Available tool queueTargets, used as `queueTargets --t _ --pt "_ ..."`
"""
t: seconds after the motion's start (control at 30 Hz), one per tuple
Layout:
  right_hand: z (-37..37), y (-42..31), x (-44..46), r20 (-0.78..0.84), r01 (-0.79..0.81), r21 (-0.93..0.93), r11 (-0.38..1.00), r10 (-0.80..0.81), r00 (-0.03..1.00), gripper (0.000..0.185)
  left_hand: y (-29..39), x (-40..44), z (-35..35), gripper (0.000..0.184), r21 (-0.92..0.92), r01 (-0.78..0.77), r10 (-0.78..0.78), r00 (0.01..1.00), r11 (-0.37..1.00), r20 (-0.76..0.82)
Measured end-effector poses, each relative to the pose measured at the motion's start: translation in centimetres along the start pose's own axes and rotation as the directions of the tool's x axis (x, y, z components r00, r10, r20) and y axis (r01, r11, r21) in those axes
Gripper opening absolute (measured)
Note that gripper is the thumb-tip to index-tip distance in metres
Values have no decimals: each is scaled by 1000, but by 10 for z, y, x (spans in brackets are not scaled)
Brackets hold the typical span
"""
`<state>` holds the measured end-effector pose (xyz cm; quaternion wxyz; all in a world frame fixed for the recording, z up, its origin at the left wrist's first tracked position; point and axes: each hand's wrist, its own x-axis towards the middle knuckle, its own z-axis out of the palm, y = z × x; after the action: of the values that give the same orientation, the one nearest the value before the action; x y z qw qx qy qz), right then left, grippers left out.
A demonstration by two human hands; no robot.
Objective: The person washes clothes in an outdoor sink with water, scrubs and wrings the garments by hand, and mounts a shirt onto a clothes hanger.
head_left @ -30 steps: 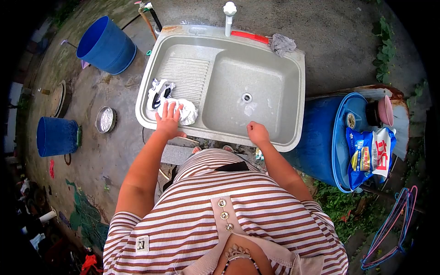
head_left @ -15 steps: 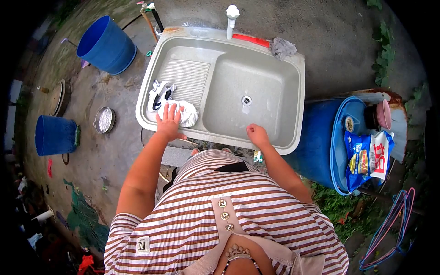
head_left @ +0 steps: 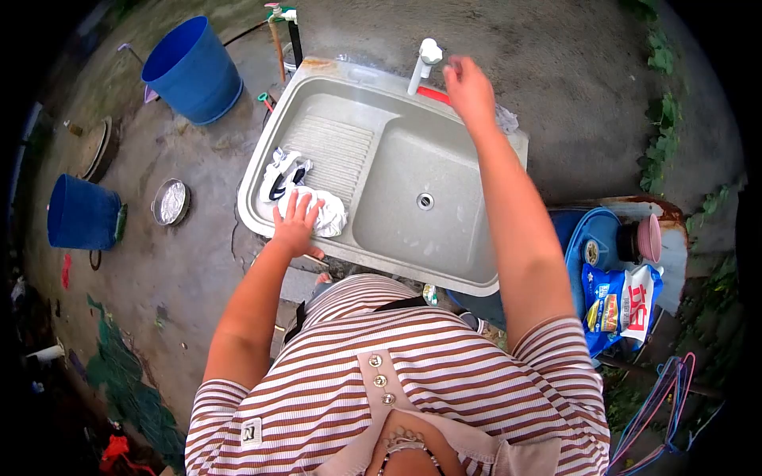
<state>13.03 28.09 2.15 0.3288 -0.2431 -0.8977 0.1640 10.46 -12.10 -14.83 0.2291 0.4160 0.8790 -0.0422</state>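
Observation:
My left hand (head_left: pixel 295 232) rests with spread fingers on a bunched white cloth (head_left: pixel 327 218) at the near left of the grey sink (head_left: pixel 381 255). Dark-trimmed white fabric (head_left: pixel 278 170) lies just beyond it, beside the ribbed washboard (head_left: pixel 329 143). At the back rim, my right hand (head_left: pixel 471 94) is raised close to the white tap (head_left: pixel 429 54), its fingers loosely bent and apart, with nothing visible in them. A gap shows between the fingertips and the tap knob. Under that hand, a red long flat object (head_left: pixel 433 95) lies on the ledge, partly covered.
A crumpled grey plastic bag (head_left: pixel 506 120) sits at the back right corner. To the right, a blue barrel (head_left: pixel 583 238) carries a blue-and-white packet (head_left: pixel 619 305) and a pink bowl (head_left: pixel 649 238). Blue buckets (head_left: pixel 194 71) and a metal bowl (head_left: pixel 171 202) stand on the ground at left.
My right hand has moved from the sink's near edge up and across the basin to beside the tap, opening from a closed shape. My left hand stays on the white cloth. The view has shifted slightly.

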Motion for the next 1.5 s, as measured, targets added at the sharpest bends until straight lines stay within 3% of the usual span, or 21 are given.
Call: queueTargets --t 0.03,0.07,0.13,0.17,0.23,0.33,0.47,0.57,0.63,0.67,0.73,0.77,0.83,0.87,0.93,1.07,1.17,1.33,1.47,1.5 --pt "2 -9 18 49 -24 -127 992 30 998 37 -1 0 1 136 -5 -7 7 1000 1000 -6" --pt "5 -15 32 56 -28 -128 991 35 998 37 -1 0 1 136 -7 -7 7 1000 1000 3" --pt "11 -24 52 254 -16 -391 920 124 959 46 0 0 -4 136 -18 -1 1 1000 1000 15" --pt "9 -31 57 257 -23 -390 920 133 957 46 -1 0 -3 136 -14 -3 3 1000 1000 24" --pt "9 -42 66 451 2 -429 904 212 867 49 -2 2 -2 137 -24 -12 12 1000 1000 6" --pt "17 -48 68 459 119 -549 827 180 870 48 -1 1 -5 138 -18 -8 8 1000 1000 13" --pt "29 -30 72 442 188 -535 823 83 893 48 -1 2 -9 138 -21 -12 13 1000 1000 26" --pt "30 -20 73 545 290 -460 839 10 838 32 0 2 -9 138 -22 -10 10 1000 1000 26" --pt "31 -5 76 633 503 -324 801 -212 745 26 0 2 -11 139 -12 -11 11 999 1000 39" --pt "30 2 78 637 506 -322 800 -213 741 26 0 2 -11 139 -12 -9 9 999 1000 37" --pt "28 19 81 651 625 -144 767 -402 644 30 0 2 -10 139 -21 -12 13 999 1000 39" --pt "31 25 84 650 624 -146 767 -402 645 30 -1 4 -10 140 -24 -16 17 999 1000 35" --pt "34 27 82 508 754 -110 648 -615 603 20 -3 4 -9 139 -28 -22 23 999 999 33" --pt "32 22 81 508 752 -110 650 -613 605 20 -3 4 -8 139 -34 -25 26 999 999 27" --pt "27 10 84 666 617 -118 778 -398 631 22 -3 4 -7 139 -32 -26 27 999 999 27" --pt "40 26 88 597 678 -57 733 -519 611 20 -2 4 -10 138 -34 -22 23 999 999 29" --pt "41 26 86 510 687 -134 715 -545 666 20 -2 4 -9 138 -19 -21 22 1000 1000 20" --pt "14 -7 85 638 564 -298 770 -279 718 18 -2 4 -11 138 -38 -29 29 999 999 19" --pt "13 -7 88 636 593 -339 730 -287 717 18 -2 3 -11 139 -40 -35 36 999 999 23" --pt "17 -2 90 616 653 -325 684 -371 695 19 -2 2 -13 140 -35 -29 30 999 999 33"
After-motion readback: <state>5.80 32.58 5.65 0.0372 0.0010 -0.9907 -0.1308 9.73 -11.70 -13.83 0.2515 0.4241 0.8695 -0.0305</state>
